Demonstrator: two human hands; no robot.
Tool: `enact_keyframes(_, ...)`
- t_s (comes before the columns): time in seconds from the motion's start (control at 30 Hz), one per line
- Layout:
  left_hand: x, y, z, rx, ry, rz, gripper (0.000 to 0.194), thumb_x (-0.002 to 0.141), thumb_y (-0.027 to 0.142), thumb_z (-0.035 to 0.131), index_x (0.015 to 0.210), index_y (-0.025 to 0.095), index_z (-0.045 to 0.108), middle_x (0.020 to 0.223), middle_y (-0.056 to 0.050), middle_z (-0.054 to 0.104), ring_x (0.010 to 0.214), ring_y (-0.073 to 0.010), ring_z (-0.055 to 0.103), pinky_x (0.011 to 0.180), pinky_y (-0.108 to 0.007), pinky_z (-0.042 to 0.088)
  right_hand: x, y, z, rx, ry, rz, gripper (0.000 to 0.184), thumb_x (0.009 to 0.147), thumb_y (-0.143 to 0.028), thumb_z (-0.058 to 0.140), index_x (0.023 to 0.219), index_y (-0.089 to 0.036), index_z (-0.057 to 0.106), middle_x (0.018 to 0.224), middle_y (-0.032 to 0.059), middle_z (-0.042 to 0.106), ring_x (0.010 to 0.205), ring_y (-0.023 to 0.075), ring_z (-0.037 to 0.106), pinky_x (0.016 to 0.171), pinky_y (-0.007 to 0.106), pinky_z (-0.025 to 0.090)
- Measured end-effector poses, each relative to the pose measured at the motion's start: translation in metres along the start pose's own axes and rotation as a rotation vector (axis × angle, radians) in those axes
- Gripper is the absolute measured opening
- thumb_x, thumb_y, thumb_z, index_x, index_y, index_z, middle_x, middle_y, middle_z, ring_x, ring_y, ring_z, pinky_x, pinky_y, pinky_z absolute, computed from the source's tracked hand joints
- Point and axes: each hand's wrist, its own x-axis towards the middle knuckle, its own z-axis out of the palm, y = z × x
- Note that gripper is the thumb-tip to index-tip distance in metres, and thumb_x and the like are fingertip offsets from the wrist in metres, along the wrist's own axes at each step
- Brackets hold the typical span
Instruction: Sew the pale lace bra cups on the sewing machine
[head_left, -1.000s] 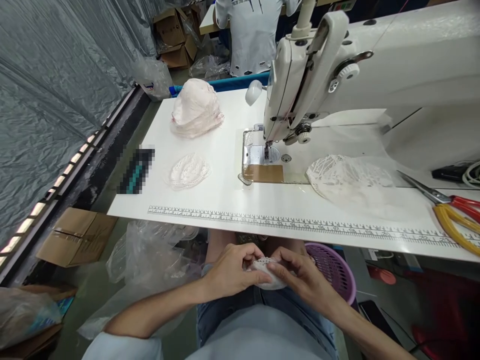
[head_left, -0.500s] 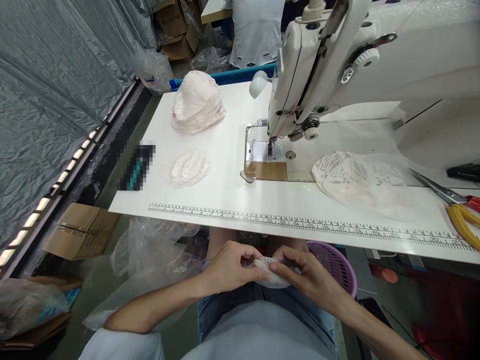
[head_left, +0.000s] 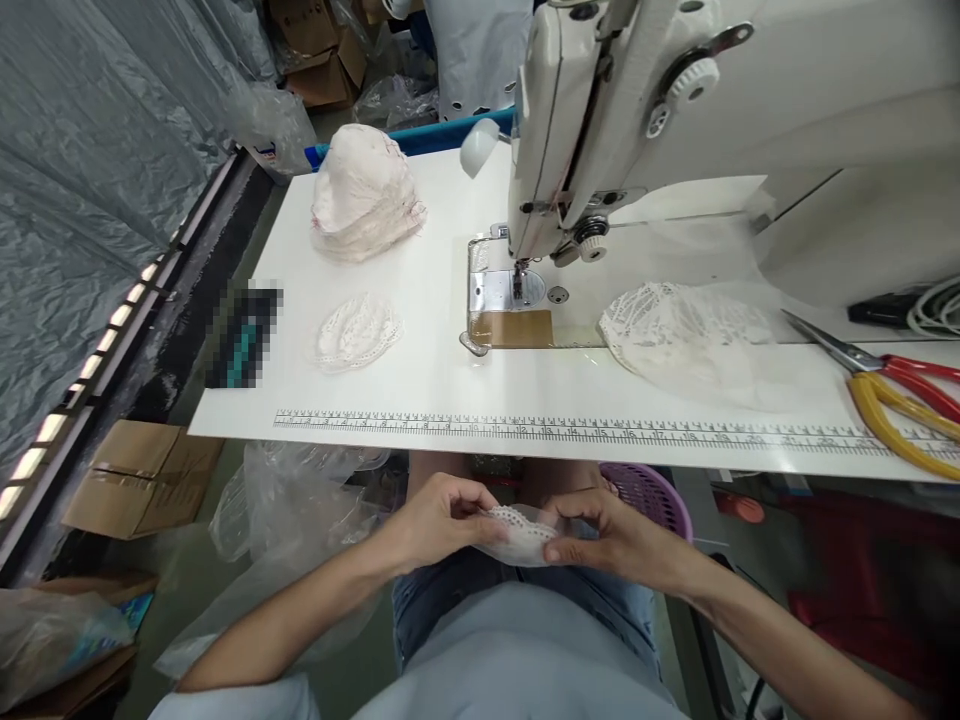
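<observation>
Over my lap, below the table's front edge, my left hand (head_left: 448,522) and my right hand (head_left: 600,528) hold a small white lace piece (head_left: 517,535) stretched between them. Thumb and fingers of each hand pinch one end of it. Its scalloped, holed border faces up, and sheer fabric hangs under it. On the table, a similar round lace piece (head_left: 358,332) lies flat to the left. A larger white lace piece with sheer fabric (head_left: 660,325) lies right of the needle plate (head_left: 499,290).
A white sewing machine (head_left: 570,130) stands over the table (head_left: 420,390), which has a printed ruler along its front. A stack of pale fabric cups (head_left: 364,190) sits back left. Scissors (head_left: 862,365) lie at right. A purple basket (head_left: 652,500) stands below the table.
My hands have drawn slightly apart, so more of the lace piece and its border shows between them. The whole view has shifted a little to the right.
</observation>
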Motion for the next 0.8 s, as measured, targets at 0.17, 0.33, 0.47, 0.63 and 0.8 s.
enact_keyframes(0.17, -0.001, -0.002, -0.004, -0.215, -0.075, -0.059, 0.029, 0.065, 0.036, 0.074, 0.066, 0.012, 0.057, 0.072, -0.002, 0.059, 0.066, -0.0102, 0.049, 0.061, -0.019, 0.036, -0.003, -0.003, -0.005, 0.044, -0.053, -0.003, 0.026, 0.079, -0.041, 0.063, 0.080, -0.016, 0.066, 0.076, 0.0011, 0.058, 0.072, 0.0141, 0.052, 0.065, 0.024, 0.040)
enact_keyframes(0.33, 0.000, -0.005, -0.003, -0.378, -0.074, -0.081, 0.034, 0.061, 0.032, 0.078, 0.062, 0.013, 0.050, 0.061, 0.003, 0.049, 0.058, -0.0064, 0.040, 0.055, -0.017, 0.030, -0.008, -0.009, -0.009, 0.082, -0.083, -0.037, 0.027, 0.083, -0.040, 0.057, 0.082, -0.014, 0.065, 0.078, 0.0021, 0.058, 0.072, 0.0135, 0.053, 0.066, 0.024, 0.041)
enact_keyframes(0.47, 0.002, -0.004, -0.002, -0.396, -0.073, -0.083, 0.033, 0.063, 0.032, 0.077, 0.063, 0.012, 0.051, 0.060, 0.003, 0.051, 0.058, -0.0067, 0.041, 0.055, -0.018, 0.030, -0.009, -0.010, -0.008, 0.060, -0.076, -0.060, 0.025, 0.082, -0.040, 0.060, 0.086, -0.015, 0.063, 0.079, 0.0011, 0.058, 0.074, 0.0131, 0.052, 0.066, 0.023, 0.040)
enact_keyframes(0.63, 0.003, -0.005, -0.001, -0.370, -0.021, -0.079, 0.035, 0.063, 0.036, 0.077, 0.062, 0.012, 0.052, 0.058, 0.003, 0.050, 0.056, -0.0064, 0.041, 0.056, -0.018, 0.030, -0.003, -0.007, 0.000, -0.031, 0.030, -0.081, 0.027, 0.076, -0.042, 0.066, 0.084, -0.017, 0.063, 0.075, -0.0003, 0.058, 0.069, 0.0126, 0.051, 0.061, 0.022, 0.039)
enact_keyframes(0.8, 0.000, -0.003, -0.004, -0.322, -0.027, -0.060, 0.035, 0.066, 0.041, 0.074, 0.064, 0.012, 0.053, 0.060, 0.003, 0.050, 0.059, -0.0070, 0.042, 0.057, -0.018, 0.032, 0.002, -0.004, 0.004, 0.020, 0.079, -0.095, 0.031, 0.081, -0.044, 0.059, 0.072, -0.015, 0.063, 0.065, -0.0011, 0.052, 0.061, 0.0108, 0.045, 0.056, 0.022, 0.036)
